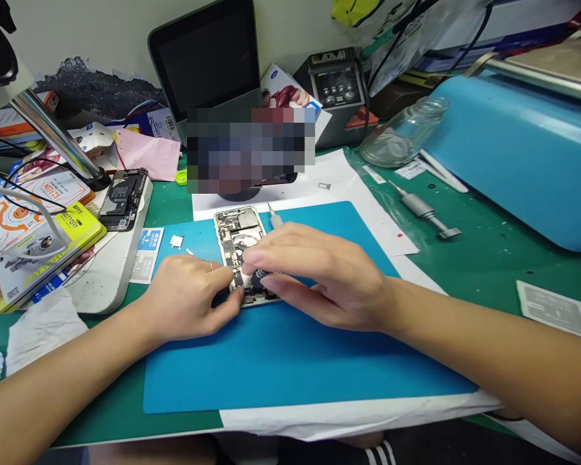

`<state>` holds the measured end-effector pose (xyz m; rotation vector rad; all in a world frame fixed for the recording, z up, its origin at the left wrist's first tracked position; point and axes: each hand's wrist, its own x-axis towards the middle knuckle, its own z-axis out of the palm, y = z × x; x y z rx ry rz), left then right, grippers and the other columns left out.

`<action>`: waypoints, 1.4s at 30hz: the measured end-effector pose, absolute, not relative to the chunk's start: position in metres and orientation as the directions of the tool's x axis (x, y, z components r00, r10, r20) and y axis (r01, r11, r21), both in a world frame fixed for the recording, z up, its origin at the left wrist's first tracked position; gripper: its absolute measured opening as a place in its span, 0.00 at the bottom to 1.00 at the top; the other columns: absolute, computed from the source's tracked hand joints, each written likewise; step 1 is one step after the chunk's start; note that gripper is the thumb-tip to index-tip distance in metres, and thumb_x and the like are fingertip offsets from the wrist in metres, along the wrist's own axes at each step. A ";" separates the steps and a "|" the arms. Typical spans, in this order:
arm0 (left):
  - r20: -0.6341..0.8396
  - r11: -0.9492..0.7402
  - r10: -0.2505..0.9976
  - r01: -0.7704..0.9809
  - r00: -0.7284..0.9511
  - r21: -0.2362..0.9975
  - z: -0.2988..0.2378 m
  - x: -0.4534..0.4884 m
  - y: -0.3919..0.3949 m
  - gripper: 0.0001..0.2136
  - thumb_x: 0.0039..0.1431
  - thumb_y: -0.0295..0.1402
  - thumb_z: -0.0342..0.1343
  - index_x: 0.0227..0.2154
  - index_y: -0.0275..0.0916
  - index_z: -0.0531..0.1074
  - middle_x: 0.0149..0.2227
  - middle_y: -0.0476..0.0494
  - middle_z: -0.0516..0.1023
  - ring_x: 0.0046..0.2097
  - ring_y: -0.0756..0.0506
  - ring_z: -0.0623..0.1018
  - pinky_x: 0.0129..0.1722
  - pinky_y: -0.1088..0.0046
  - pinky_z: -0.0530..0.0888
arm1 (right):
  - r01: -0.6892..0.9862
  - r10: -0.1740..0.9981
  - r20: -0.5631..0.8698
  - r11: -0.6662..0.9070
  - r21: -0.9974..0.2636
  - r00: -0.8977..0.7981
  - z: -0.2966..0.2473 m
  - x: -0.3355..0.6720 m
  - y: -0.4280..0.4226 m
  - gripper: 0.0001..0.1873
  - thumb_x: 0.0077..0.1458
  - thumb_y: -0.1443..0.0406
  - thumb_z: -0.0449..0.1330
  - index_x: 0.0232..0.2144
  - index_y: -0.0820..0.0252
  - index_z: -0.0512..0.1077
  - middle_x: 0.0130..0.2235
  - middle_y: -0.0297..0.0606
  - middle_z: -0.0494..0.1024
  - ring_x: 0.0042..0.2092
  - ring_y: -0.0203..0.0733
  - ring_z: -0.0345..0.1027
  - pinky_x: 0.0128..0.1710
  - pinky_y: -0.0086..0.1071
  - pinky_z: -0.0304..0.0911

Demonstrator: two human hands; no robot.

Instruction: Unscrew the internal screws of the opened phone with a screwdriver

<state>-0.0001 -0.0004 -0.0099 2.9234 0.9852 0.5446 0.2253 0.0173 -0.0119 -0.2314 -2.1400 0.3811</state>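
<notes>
An opened smartphone (pixel 228 242) lies on the blue mat (pixel 290 361), its circuit boards and inner frame exposed. My left hand (pixel 188 294) is closed at the phone's lower left edge, thumb and index finger gripping it. Over the phone's lower right, my right hand (pixel 329 274) has its fingers and thumb round a small dark ribbed tool (pixel 259 278); its working end is hidden. Beyond my right fingers, a grey pointed tool (pixel 274 218) lies partly covered by the hand. Small metal parts (pixel 177 241) rest left of the phone.
At right are a grey screwdriver (pixel 421 210), a glass jar (pixel 404 132) and a large blue roll-like object (pixel 523 155). Another opened phone (pixel 123 200) sits on a white base at left, beside boxes (pixel 43 255). A dark-screened display (pixel 206 58) stands behind.
</notes>
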 end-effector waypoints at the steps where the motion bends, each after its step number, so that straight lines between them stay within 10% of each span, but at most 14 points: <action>1: 0.326 -0.804 0.586 0.582 0.742 0.120 -0.010 0.000 0.000 0.13 0.65 0.35 0.50 0.24 0.40 0.69 0.20 0.50 0.73 0.21 0.48 0.72 0.22 0.68 0.58 | 0.029 0.302 0.776 0.939 -0.344 -0.554 -0.012 0.225 0.018 0.19 0.64 0.74 0.56 0.56 0.62 0.66 0.45 0.42 0.82 0.45 0.37 0.76 0.49 0.35 0.72; 42: 0.336 -0.806 0.580 0.583 0.742 0.103 -0.010 0.003 -0.002 0.13 0.66 0.34 0.49 0.25 0.41 0.70 0.20 0.50 0.72 0.22 0.48 0.71 0.23 0.69 0.58 | 0.011 0.306 0.751 0.929 -0.371 -0.585 -0.011 0.225 0.014 0.21 0.64 0.75 0.54 0.58 0.62 0.65 0.50 0.43 0.81 0.49 0.36 0.77 0.51 0.31 0.74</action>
